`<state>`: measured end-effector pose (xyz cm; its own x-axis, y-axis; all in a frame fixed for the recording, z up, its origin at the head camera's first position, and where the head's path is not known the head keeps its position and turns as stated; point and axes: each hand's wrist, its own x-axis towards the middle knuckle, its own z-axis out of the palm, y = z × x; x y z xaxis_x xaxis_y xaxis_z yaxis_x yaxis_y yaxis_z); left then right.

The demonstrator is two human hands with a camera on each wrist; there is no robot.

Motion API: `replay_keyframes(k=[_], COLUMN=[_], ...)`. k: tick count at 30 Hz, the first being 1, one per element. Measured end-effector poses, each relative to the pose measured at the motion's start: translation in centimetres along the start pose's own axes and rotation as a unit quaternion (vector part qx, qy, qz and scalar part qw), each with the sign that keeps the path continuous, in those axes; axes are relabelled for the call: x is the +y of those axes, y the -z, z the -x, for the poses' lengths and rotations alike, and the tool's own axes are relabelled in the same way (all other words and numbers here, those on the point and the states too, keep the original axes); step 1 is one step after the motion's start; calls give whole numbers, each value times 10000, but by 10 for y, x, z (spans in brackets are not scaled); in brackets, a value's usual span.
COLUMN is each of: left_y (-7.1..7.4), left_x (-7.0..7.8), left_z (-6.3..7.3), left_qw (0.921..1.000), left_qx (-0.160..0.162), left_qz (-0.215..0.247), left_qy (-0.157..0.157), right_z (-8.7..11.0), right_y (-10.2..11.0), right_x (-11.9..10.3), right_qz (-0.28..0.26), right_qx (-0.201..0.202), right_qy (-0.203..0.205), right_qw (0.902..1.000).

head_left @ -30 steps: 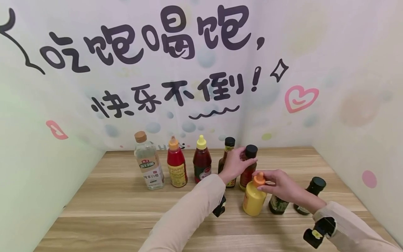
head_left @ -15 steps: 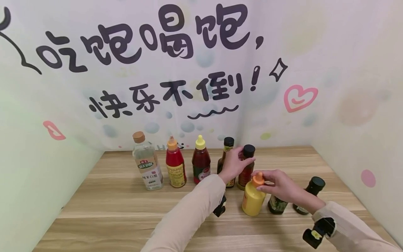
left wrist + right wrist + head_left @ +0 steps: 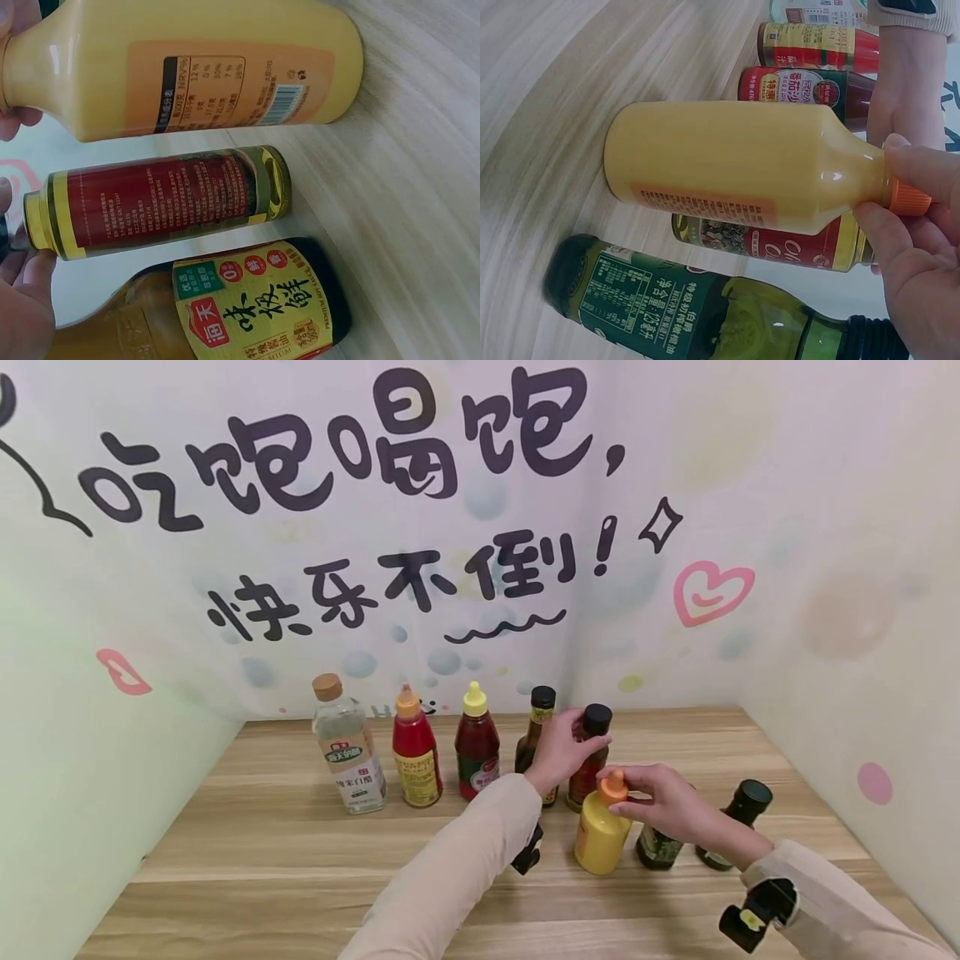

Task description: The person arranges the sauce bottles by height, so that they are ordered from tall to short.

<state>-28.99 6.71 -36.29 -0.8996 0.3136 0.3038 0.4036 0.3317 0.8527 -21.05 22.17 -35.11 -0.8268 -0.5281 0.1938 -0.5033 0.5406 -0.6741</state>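
Barely shifted since half a second ago, my left hand (image 3: 557, 752) pinches the red-labelled bottle (image 3: 590, 777), my right hand (image 3: 663, 797) the yellow bottle (image 3: 600, 839) nearer me on the table (image 3: 285, 877), where a careless tug could clash them.

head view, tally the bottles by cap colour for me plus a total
Black: 3 (soy sauce bottle, red-labelled bottle, rightmost bottle)
Orange: 2 (red sauce bottle, yellow squeeze bottle)
Yellow: 1 (dark red sauce bottle)
Brown: 1 (white vinegar bottle)
Unclear: 1 (dark bottle partly behind the right hand)
Total: 8
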Motion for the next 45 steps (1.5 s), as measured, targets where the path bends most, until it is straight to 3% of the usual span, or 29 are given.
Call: replay_keyframes(k=[31, 45], left_y=[5, 7], left_x=[-3, -2], left_z=[-1, 0], left_qw=[9988, 9988], left_qx=[-417, -489], left_qz=[-224, 85], left_qy=[-143, -52], right_z=[-8, -10], right_y=[11, 13], right_x=[-6, -8], right_qz=[158, 263], right_qx=[-320, -352], right_qy=[139, 263], right_qw=[9993, 9987])
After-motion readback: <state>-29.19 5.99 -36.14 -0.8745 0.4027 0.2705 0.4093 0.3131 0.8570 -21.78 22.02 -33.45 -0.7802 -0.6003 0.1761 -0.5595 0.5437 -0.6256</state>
